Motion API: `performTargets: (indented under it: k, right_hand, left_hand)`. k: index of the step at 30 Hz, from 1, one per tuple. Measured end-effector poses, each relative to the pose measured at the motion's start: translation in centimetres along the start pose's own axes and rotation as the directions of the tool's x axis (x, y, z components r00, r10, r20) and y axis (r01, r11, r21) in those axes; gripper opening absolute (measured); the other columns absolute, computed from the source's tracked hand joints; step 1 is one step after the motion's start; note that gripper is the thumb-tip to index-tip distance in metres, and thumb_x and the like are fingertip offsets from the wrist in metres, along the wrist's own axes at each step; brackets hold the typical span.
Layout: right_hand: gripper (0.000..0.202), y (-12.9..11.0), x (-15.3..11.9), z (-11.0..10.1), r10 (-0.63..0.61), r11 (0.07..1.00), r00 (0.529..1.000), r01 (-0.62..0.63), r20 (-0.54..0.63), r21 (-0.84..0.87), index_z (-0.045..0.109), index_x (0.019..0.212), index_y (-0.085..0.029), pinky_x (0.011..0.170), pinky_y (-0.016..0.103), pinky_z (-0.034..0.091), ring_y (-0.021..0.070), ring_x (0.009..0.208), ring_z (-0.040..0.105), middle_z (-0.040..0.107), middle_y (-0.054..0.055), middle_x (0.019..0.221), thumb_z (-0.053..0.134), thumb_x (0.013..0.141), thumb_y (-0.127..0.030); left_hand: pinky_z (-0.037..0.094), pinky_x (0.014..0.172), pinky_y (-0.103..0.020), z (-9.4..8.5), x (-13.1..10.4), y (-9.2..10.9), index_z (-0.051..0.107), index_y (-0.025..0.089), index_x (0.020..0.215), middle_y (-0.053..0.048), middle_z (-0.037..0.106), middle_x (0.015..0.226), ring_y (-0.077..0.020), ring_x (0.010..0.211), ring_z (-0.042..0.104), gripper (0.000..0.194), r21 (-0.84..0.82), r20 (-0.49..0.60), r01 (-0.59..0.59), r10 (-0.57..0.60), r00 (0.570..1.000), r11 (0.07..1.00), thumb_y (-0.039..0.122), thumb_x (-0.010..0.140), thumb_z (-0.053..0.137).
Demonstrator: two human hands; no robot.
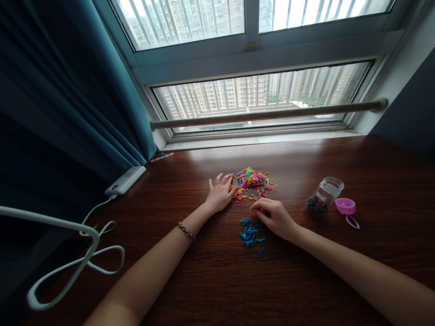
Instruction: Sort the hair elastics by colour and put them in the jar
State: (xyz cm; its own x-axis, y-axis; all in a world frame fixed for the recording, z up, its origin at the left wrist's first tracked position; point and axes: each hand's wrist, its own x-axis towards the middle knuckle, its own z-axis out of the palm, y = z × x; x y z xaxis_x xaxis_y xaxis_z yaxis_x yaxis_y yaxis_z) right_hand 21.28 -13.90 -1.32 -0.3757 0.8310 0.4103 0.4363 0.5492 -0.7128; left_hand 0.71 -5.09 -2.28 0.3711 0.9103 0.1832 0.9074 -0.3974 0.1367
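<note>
Head view | left hand (219,197): fingers spread, at left edge of heap of small multicoloured plastic-looking loops (254,180) | right hand (277,217): fingertips drawn together, cannot tell if pinching anything, between heap and smaller pile of blue loops (250,232) | progress, judged: some blue set apart; larger heap mixed

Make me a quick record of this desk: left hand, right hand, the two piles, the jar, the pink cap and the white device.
left hand: spread at the mixed pile's left edge
right hand: fingertips together between piles; any held piece unclear
mixed pile: small multicoloured loops, nearer the window
blue pile: nearer the wearer
jar: clear, uncapped, dark contents
pink cap: right of jar, loop attached
white device: far left, cable attached
</note>
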Motion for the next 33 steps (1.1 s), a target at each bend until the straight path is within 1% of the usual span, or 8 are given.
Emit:
performTargets:
  k: [5, 9, 13, 18, 22, 26, 29, 33]
  right_hand:
    - [0.014, 0.4, 0.1, -0.3, 0.078, 0.993, 0.982, -0.093, -0.172, -0.079, 0.062, 0.081, -0.018, 0.064, 0.026, 0.042, 0.0143, 0.067, 0.054, 0.061, 0.003, 0.076, 0.048, 0.08, -0.017]
    - [0.016, 2.0, 0.5, -1.0, 0.196, 0.942, 0.918, -0.274, -0.345, -0.192, 0.062, 0.087, -0.019, 0.072, 0.031, 0.042, 0.0186, 0.077, 0.055, 0.063, 0.005, 0.084, 0.048, 0.079, -0.02]
    - [0.023, 3.2, 0.9, -1.3, 0.283, 0.925, 0.902, -0.347, -0.327, -0.155, 0.06, 0.097, -0.02, 0.073, 0.031, 0.042, 0.0185, 0.078, 0.055, 0.066, 0.004, 0.085, 0.045, 0.079, -0.018]
    - [0.028, 3.4, 0.9, -1.1, 0.276, 0.919, 0.914, -0.341, -0.298, -0.196, 0.059, 0.1, -0.021, 0.076, 0.031, 0.041, 0.0191, 0.083, 0.052, 0.067, 0.003, 0.086, 0.043, 0.078, -0.014]
    - [0.03, 3.1, 0.8, -1.1, 0.248, 0.882, 0.899, -0.363, -0.361, -0.301, 0.059, 0.104, -0.019, 0.078, 0.033, 0.04, 0.0212, 0.085, 0.049, 0.065, 0.005, 0.092, 0.044, 0.078, -0.014]
    - [0.028, 2.8, 0.7, -1.2, 0.165, 0.894, 0.937, -0.274, -0.307, -0.354, 0.062, 0.097, -0.02, 0.081, 0.033, 0.038, 0.0204, 0.088, 0.047, 0.064, 0.003, 0.098, 0.043, 0.079, -0.012]
    - [0.025, 2.9, 0.7, -1.1, 0.169, 0.899, 0.955, -0.251, -0.245, -0.358, 0.066, 0.087, -0.022, 0.08, 0.032, 0.039, 0.0201, 0.087, 0.047, 0.065, 0.002, 0.095, 0.044, 0.079, -0.013]
    - [0.026, 3.1, 0.7, -1.1, 0.184, 0.894, 0.952, -0.265, -0.244, -0.361, 0.067, 0.089, -0.021, 0.079, 0.034, 0.039, 0.0207, 0.086, 0.048, 0.066, 0.004, 0.095, 0.044, 0.079, -0.013]
  left_hand:
    - [0.019, 0.1, -0.059, 0.0, -0.2, -0.3, 0.035, 0.019, 0.13, -0.011, 0.035, 0.135, -0.0283, 0.127, 0.024, 0.053, -0.083, -0.117, -0.058, 0.048, 0.992, 0.995, 0.049, 0.087, 0.031]
    - [0.032, 0.1, -0.043, -0.3, -0.3, -0.7, 0.047, 0.013, 0.119, -0.014, 0.046, 0.122, -0.0234, 0.117, 0.039, 0.041, -0.248, -0.348, -0.179, 0.085, 0.934, 0.952, 0.037, 0.085, 0.045]
    - [0.043, 0.088, -0.033, -0.5, -0.6, -0.5, 0.059, 0.015, 0.096, -0.008, 0.058, 0.1, -0.0179, 0.095, 0.054, 0.019, -0.448, -0.493, -0.243, -0.011, 0.87, 0.861, 0.024, 0.082, 0.051]
    - [0.048, 0.076, -0.029, -0.8, -1.7, 1.4, 0.057, 0.016, 0.081, -0.004, 0.061, 0.083, -0.0155, 0.081, 0.059, 0.007, -0.621, -0.476, -0.286, -0.06, 0.878, 0.73, 0.023, 0.08, 0.054]
    - [0.047, 0.075, -0.029, -1.5, -3.1, 3.4, 0.057, 0.015, 0.086, -0.006, 0.062, 0.082, -0.0143, 0.079, 0.058, 0.007, -0.527, -0.491, -0.519, 0.258, 0.832, 0.673, 0.018, 0.081, 0.053]
    - [0.047, 0.077, -0.031, -2.3, -4.1, 4.7, 0.058, 0.015, 0.093, -0.008, 0.063, 0.083, -0.0166, 0.083, 0.056, 0.014, -0.32, -0.381, -0.763, 0.66, 0.647, 0.562, 0.015, 0.083, 0.047]
    - [0.046, 0.076, -0.031, -2.7, -4.3, 5.0, 0.057, 0.015, 0.097, -0.008, 0.065, 0.082, -0.0178, 0.084, 0.055, 0.018, -0.248, -0.301, -0.818, 0.762, 0.574, 0.518, 0.015, 0.084, 0.045]
    - [0.046, 0.076, -0.03, -2.6, -4.2, 5.0, 0.057, 0.015, 0.097, -0.009, 0.065, 0.084, -0.0171, 0.084, 0.057, 0.021, -0.262, -0.268, -0.822, 0.781, 0.565, 0.505, 0.016, 0.086, 0.04]
